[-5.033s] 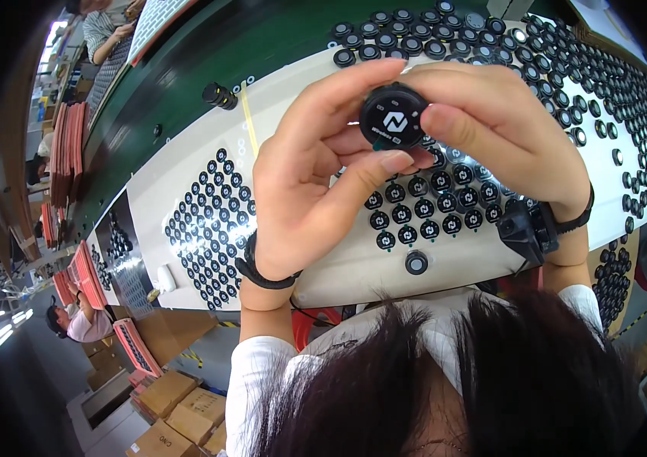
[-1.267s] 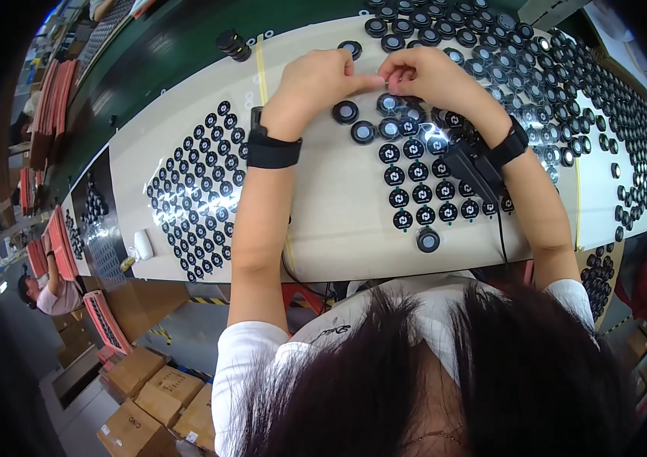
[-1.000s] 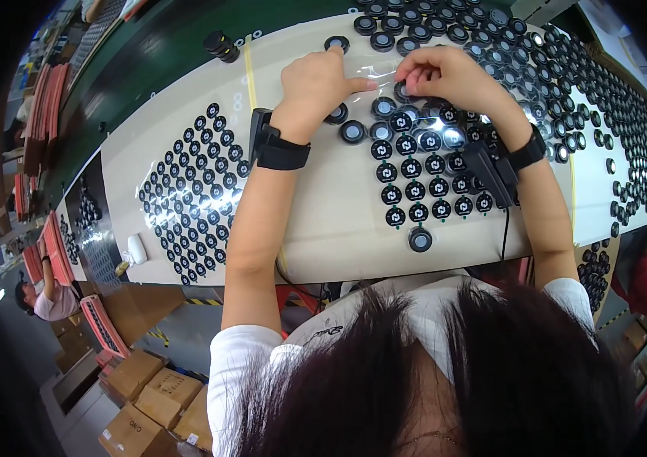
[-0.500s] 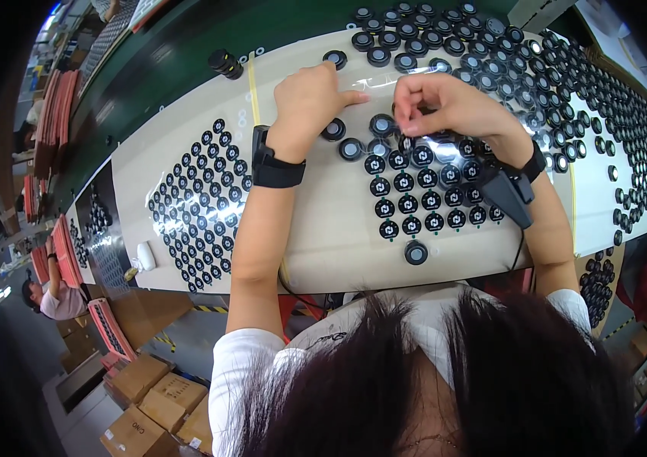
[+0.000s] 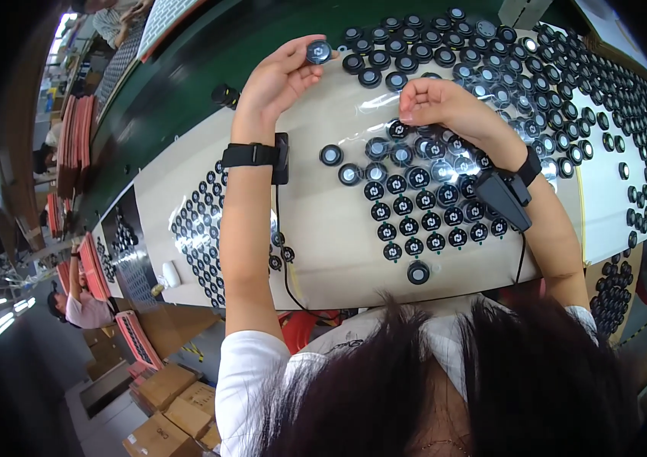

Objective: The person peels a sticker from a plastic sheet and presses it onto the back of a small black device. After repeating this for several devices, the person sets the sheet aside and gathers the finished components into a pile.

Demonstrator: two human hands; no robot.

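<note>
Far out at the left edge another person [image 5: 80,305] in a pink top bends over stacked red trays [image 5: 72,145], with cardboard boxes [image 5: 175,396] on the floor below. On the pale worktop [image 5: 323,244], a sheet of small black caps [image 5: 201,228] lies in tidy rows just left of the person's left forearm. The left hand [image 5: 278,80] is raised over the far edge of the worktop, its fingers [image 5: 304,72] pinching one round black cap [image 5: 318,52] by the rim, clear of the surface; a black wristband [image 5: 251,154] sits on that wrist. Between the two arms, more black caps [image 5: 415,206] stand in rows, some with shiny faces. The right hand [image 5: 445,107] rests just above this group, fingers curled tight over a cap at the top of the rows, though whether they actually grip it is hard to tell from here. A black device [image 5: 506,198] is strapped to the right wrist. Further right, dense rows of caps [image 5: 590,84] fill the worktop.
</note>
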